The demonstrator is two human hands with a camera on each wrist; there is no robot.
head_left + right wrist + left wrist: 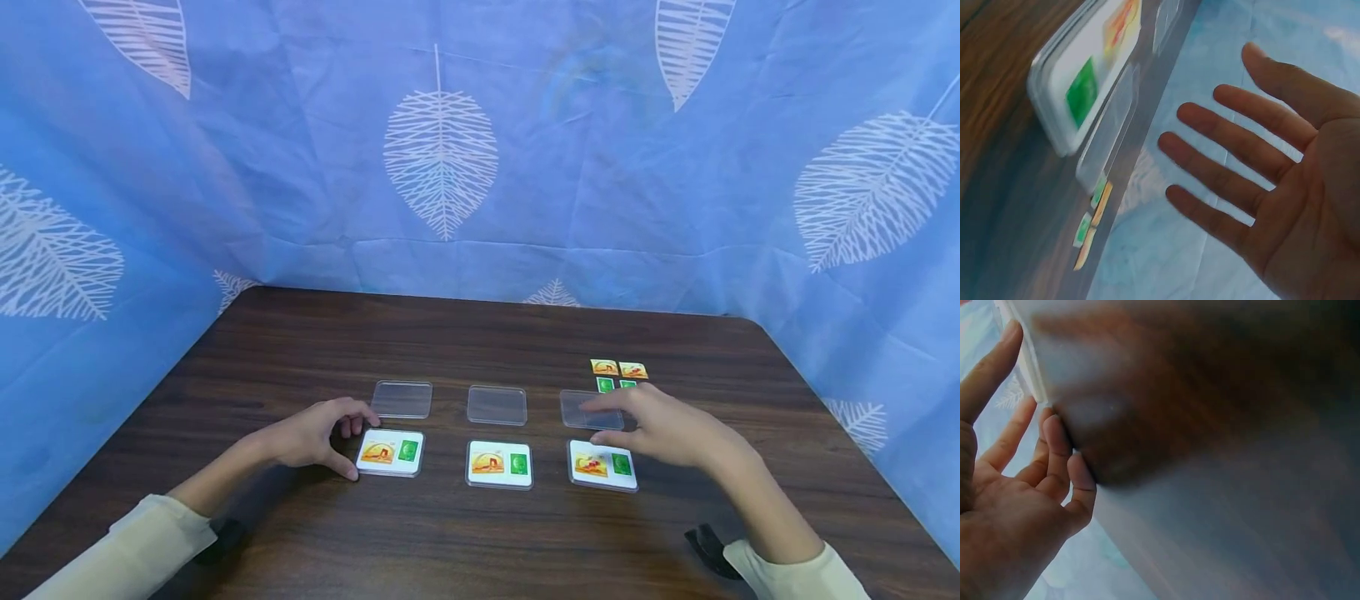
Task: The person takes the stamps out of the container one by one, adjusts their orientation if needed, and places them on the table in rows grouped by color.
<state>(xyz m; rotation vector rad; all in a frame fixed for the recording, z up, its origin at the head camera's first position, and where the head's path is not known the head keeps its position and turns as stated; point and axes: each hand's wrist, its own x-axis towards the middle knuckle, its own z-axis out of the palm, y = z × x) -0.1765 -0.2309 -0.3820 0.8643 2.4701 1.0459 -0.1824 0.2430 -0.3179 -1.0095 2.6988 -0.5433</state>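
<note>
Three clear flat cases with white cards lie in a row, each card showing an orange picture and a green one. My left hand [318, 433] is at the left case [390, 452], thumb at its near left corner and index finger at its far left corner. The thumb [1013, 337] and index fingertip meet that case's edge in the left wrist view; the other fingers curl. My right hand [667, 425] hovers over the right case [603, 465] and the clear lid [592, 410] behind it, fingers spread and holding nothing. The middle case [499, 464] stands apart from both hands.
Two more clear lids, the left lid [402, 400] and the middle lid [497, 406], lie behind the cases. Beyond the right lid are small orange stickers [604, 367] and green stickers [604, 385], partly covered. A blue leaf-patterned cloth [322, 183] hangs around the dark wooden table [420, 542].
</note>
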